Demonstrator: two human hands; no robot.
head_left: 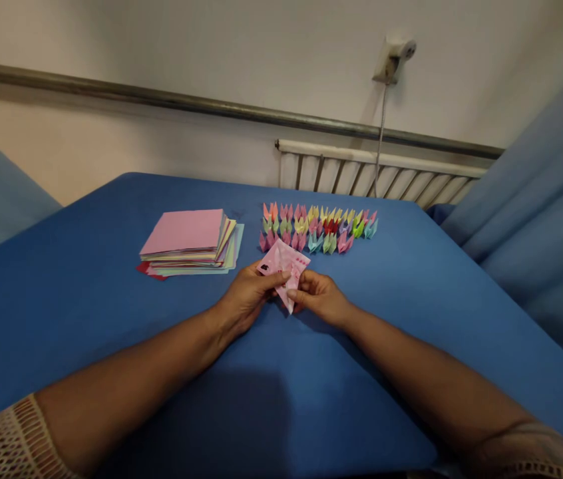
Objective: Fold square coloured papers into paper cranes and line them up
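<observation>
From my end, I have both hands on one piece: the left hand (pixel 245 294) pinches the pink paper (pixel 285 258) with its thumb laid across the face, and the right hand (pixel 325 301) grips the lower right edge, thumb close to the narrow point that aims back toward me. The paper sits between the two grips, tilted, and seems to be off the table (pixel 361 379), though the fingers behind it are hidden, so I can't tell how firmly they back it. My first worry is that point: it is thin, and if the right thumb presses harder than the left, I judge it could crease off line or crumple. Pulling the grips apart would load the middle, where the layers meet, and could open the folds or tear them. Just beyond the grip stand the cranes (pixel 330 243), in three tight rows; the paper's top corner overlaps the nearest row in my view, and I can't tell the true gap. A forward push of the knuckles might topple a few, since they look light. Left of the grip, near the left hand, lies the stack (pixel 182 233), its edges uneven; a sideways sweep of that wrist could catch the overhanging sheets and drag them askew.
</observation>
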